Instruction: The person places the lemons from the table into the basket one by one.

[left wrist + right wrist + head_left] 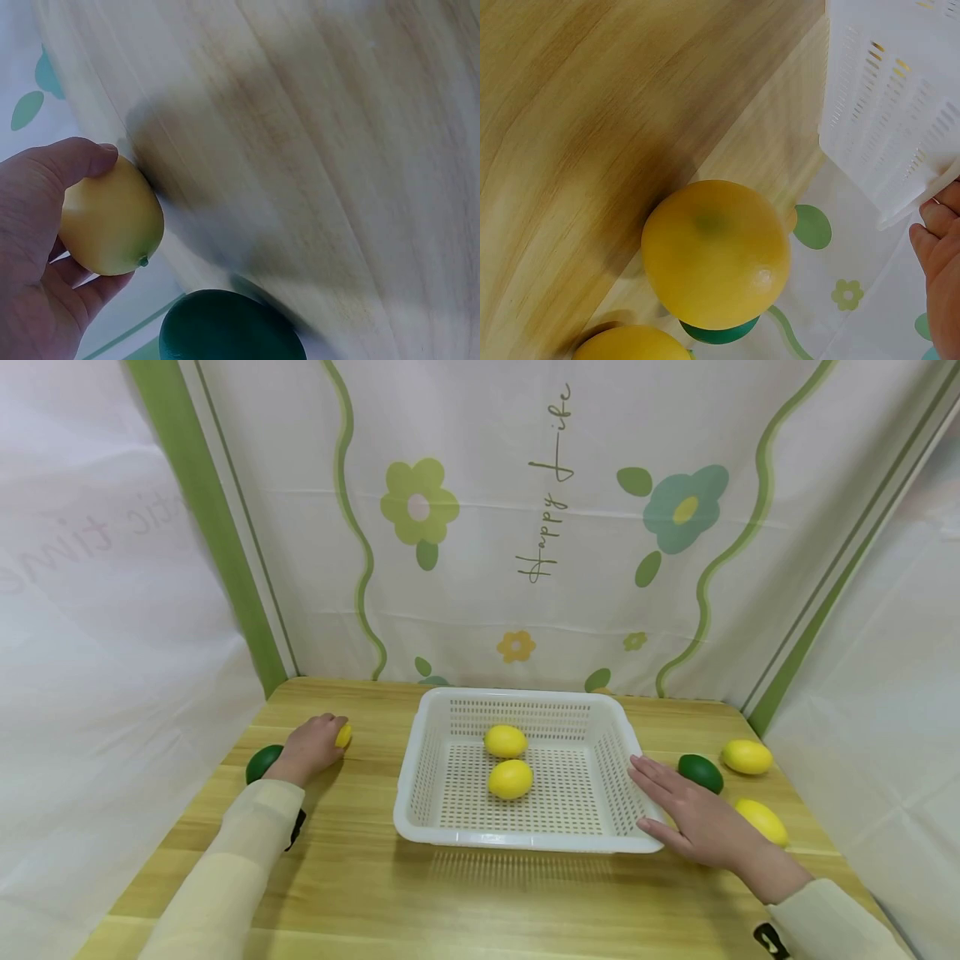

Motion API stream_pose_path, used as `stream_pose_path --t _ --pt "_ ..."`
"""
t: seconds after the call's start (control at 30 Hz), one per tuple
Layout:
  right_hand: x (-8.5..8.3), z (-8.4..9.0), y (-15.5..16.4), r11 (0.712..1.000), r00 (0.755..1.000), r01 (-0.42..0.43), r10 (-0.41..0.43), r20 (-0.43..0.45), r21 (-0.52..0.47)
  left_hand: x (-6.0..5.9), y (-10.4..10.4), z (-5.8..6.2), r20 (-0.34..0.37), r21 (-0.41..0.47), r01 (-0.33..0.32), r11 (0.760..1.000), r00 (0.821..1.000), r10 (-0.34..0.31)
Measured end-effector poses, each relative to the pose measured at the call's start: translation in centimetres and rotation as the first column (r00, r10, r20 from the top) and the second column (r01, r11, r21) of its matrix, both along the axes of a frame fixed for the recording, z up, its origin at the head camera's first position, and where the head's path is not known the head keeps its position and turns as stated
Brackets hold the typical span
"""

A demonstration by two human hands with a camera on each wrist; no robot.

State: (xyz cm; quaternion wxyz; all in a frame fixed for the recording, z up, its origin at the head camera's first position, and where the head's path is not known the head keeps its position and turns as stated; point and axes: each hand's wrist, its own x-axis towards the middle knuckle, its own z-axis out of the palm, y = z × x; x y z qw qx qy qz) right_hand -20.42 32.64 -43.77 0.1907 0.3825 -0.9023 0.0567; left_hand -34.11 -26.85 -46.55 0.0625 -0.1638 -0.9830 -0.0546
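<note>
We see a white plastic basket [525,841] with slotted walls on the wooden table [352,893]; inside it lie two yellow lemons, a far lemon [506,742] and a near lemon [511,779], one just behind the other, both a little left of the basket's middle; the rest of its floor shows bare mesh. We find the right hand [697,818] at the basket's right rim, its fingers straight and close together, the thumb set apart, the fingertips touching the rim; nothing is pinched there. To the right of the basket, beyond that hand, we see a dark green fruit [700,773], a back lemon [747,757] and a front lemon [762,822], whose edge the hand and wrist partly cover in the head view; to the left of the basket another green fruit [262,763] sits partly behind the left wrist; behind the basket hangs a flowered cloth [465,610]. The left hand [313,745], also left of the basket and well apart from it, pinches the held lemon [112,217] between thumb and curled fingers; the hand hides most of it from the head view, and we cannot tell whether it touches the table; from the left wrist we see it smooth, oval and yellow, greenish towards a small nub at one end.
</note>
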Motion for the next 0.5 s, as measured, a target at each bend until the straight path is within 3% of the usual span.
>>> stream_pose_path --t 0.5 --pt "-0.1 -0.1 0.1 1.000 1.000 -0.005 0.005 0.003 -0.004 0.9 1.3 1.4 -0.036 0.021 0.045 0.999 0.998 -0.044"
